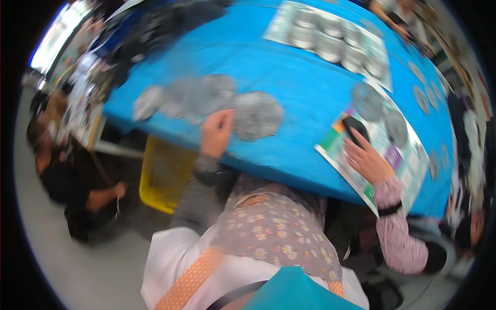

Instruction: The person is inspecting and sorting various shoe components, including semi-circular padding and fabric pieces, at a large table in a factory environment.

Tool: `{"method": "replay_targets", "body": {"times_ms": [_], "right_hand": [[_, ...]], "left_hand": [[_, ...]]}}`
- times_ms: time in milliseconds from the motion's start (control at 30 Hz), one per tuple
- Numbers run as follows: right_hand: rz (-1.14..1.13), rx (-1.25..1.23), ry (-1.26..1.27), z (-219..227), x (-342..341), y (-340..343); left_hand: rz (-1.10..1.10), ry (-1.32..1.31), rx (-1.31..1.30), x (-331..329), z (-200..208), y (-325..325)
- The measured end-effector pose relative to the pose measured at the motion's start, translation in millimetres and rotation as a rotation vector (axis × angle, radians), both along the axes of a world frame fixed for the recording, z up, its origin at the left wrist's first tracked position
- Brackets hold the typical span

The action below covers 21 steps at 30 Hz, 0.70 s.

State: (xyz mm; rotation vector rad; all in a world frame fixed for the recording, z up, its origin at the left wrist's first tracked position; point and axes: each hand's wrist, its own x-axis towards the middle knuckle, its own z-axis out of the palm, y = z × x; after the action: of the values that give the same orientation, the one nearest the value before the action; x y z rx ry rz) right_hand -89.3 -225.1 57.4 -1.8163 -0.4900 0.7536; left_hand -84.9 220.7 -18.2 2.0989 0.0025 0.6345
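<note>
My left hand (217, 133), in a grey sleeve, is at the near edge of the blue-covered table (305, 98). Its fingers are curled in, and motion blur hides what is in them. Just right of the fingertips lies a round, flat, silver-grey disc (258, 116) with a mottled surface. Past the hand, more such discs (217, 93) sit in a smeared row, ending in a smaller grey piece (148, 103) on the left. Whether my fingers touch a disc I cannot tell. My right hand is out of the picture.
On the right, a co-worker's pink-sleeved hand (369, 160) rests by a black object (354, 129) on a printed sheet (336, 155) with grey discs. Silver cylinders (328, 46) stand on another sheet. A yellow crate (163, 173) is below the table; another person (62, 170) is at left.
</note>
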Motion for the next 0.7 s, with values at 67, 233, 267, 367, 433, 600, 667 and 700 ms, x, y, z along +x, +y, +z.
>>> {"method": "replay_targets", "body": {"times_ms": [67,233,267,367,433,600,667,700], "right_hand": [[-0.053,0.413,0.237,-11.0,-0.3,-4.1],[0.248,-0.905,-1.253,-19.4,-0.9,-15.1],[0.248,-0.901,-1.332,-18.7,-0.5,-16.8],[0.148,-0.795,-1.356,-18.8,-1.8,-19.8],[0.074,-0.734,-1.329,-20.4,-2.7,-20.4],[-0.010,-0.747,-1.197,-22.2,-7.4,-24.8],[0.097,-0.841,-1.301,-20.7,-6.9,-27.1],[0.138,-0.890,-1.328,-19.9,-7.3,-27.4]], "left_hand": [[0.012,-0.035,0.066,4.4,-3.8,1.6],[-0.049,-0.005,-0.062,6.9,-11.5,4.4],[-0.065,-0.010,-0.064,7.1,-12.5,5.8],[-0.073,-0.012,-0.045,8.3,-16.7,6.7],[-0.068,-0.018,-0.058,8.6,-17.8,7.3],[-0.079,-0.020,-0.094,7.3,-15.8,4.9],[-0.068,-0.001,-0.083,6.5,-14.5,3.3],[-0.068,-0.001,-0.074,6.5,-14.1,2.6]]}}
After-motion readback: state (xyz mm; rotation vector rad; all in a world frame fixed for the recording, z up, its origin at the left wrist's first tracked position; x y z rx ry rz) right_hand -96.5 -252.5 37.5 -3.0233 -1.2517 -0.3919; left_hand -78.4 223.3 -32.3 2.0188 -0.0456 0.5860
